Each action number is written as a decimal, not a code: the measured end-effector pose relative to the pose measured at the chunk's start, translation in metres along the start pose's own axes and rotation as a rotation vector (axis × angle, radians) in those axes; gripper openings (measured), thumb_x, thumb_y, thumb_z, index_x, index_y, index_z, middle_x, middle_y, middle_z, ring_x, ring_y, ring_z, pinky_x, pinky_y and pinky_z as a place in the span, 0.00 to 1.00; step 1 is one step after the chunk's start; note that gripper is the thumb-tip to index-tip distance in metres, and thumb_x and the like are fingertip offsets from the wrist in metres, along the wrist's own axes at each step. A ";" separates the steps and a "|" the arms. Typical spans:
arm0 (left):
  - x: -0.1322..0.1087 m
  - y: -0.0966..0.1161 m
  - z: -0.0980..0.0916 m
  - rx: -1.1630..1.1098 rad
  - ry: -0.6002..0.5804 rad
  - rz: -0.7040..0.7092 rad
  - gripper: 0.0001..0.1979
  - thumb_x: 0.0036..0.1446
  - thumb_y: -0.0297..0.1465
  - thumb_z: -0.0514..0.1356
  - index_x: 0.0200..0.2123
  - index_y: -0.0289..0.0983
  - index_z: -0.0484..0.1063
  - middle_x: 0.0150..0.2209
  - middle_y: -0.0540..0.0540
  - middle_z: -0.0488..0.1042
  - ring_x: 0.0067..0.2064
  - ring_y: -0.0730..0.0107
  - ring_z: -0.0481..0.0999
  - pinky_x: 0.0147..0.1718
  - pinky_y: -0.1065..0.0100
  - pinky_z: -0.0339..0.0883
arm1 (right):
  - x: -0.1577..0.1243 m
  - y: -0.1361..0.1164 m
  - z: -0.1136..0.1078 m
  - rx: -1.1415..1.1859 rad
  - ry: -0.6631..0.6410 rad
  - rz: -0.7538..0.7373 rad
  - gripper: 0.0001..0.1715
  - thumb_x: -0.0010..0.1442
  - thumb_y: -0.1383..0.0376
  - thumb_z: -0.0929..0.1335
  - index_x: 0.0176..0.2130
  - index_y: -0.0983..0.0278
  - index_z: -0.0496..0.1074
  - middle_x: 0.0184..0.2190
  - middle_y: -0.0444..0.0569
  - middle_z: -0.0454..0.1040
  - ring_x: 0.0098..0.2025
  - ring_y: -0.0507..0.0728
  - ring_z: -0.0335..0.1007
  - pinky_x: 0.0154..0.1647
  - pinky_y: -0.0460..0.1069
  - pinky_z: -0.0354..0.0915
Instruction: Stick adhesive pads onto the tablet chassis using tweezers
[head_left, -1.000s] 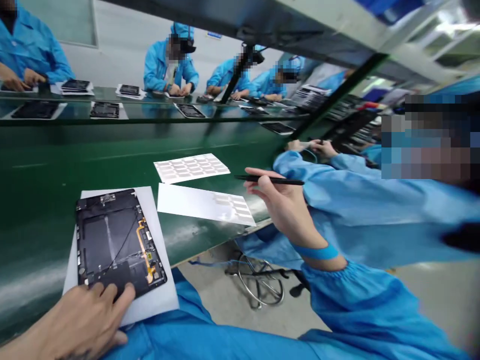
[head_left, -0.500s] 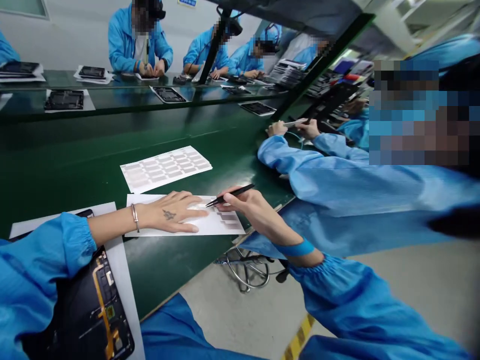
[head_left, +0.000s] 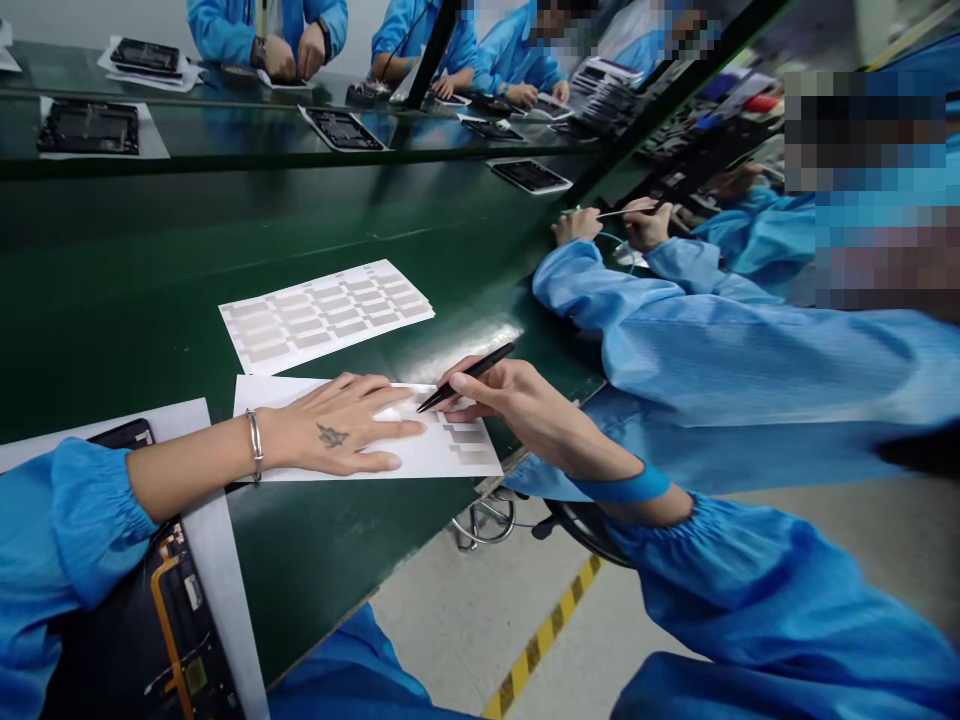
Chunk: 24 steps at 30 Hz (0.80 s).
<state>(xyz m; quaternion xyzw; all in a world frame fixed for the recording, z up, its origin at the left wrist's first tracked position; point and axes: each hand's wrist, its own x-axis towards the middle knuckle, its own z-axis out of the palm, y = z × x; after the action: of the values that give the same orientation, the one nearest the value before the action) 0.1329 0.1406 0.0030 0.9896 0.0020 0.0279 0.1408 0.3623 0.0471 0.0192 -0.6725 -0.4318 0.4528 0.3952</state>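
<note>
**Thin white label sheet (head_left: 427, 455) held flat**

In the head view, the left hand (head_left: 337, 425) lay spread open on it, on the green surface (head_left: 322, 220). The right hand (head_left: 517, 400) pinched slim black tweezers (head_left: 469, 377). The light, flimsy sheet looked best taken by an edge.

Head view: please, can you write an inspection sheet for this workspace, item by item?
Surface: green bench, glossy.
Job's things: near label sheet; far label sheet; tablet on white sheet, partly under left sleeve.
Clutter: dark panels stacked far right.
Hands: left hand flat on near label sheet; right hand holds black tweezers, tips over that sheet.
Cables: thin cord by a co-worker's hands.
Surroundings: co-workers beyond; stool base; yellow-black floor stripe.
</note>
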 end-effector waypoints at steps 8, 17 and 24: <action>0.001 -0.001 0.001 0.012 0.002 0.001 0.24 0.68 0.46 0.47 0.64 0.48 0.59 0.68 0.43 0.53 0.64 0.54 0.54 0.56 0.55 0.54 | 0.002 -0.001 -0.003 0.016 -0.031 0.032 0.23 0.49 0.47 0.75 0.28 0.65 0.77 0.29 0.51 0.79 0.32 0.55 0.77 0.37 0.49 0.76; 0.000 0.000 0.001 0.009 0.000 -0.005 0.24 0.68 0.45 0.48 0.63 0.48 0.60 0.68 0.44 0.53 0.65 0.54 0.54 0.56 0.56 0.53 | 0.004 -0.005 -0.003 -0.006 -0.028 0.062 0.24 0.47 0.48 0.76 0.30 0.65 0.76 0.26 0.50 0.78 0.31 0.55 0.77 0.32 0.48 0.75; 0.001 -0.001 0.001 0.009 -0.002 0.012 0.24 0.68 0.45 0.48 0.64 0.48 0.60 0.68 0.42 0.53 0.65 0.52 0.54 0.55 0.54 0.54 | 0.004 -0.005 -0.001 -0.012 -0.031 0.048 0.22 0.49 0.48 0.75 0.29 0.65 0.76 0.27 0.51 0.78 0.30 0.55 0.77 0.32 0.48 0.75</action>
<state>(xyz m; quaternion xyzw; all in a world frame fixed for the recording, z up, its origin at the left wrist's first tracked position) 0.1338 0.1417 0.0014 0.9903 -0.0037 0.0280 0.1361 0.3634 0.0521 0.0231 -0.6779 -0.4245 0.4698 0.3736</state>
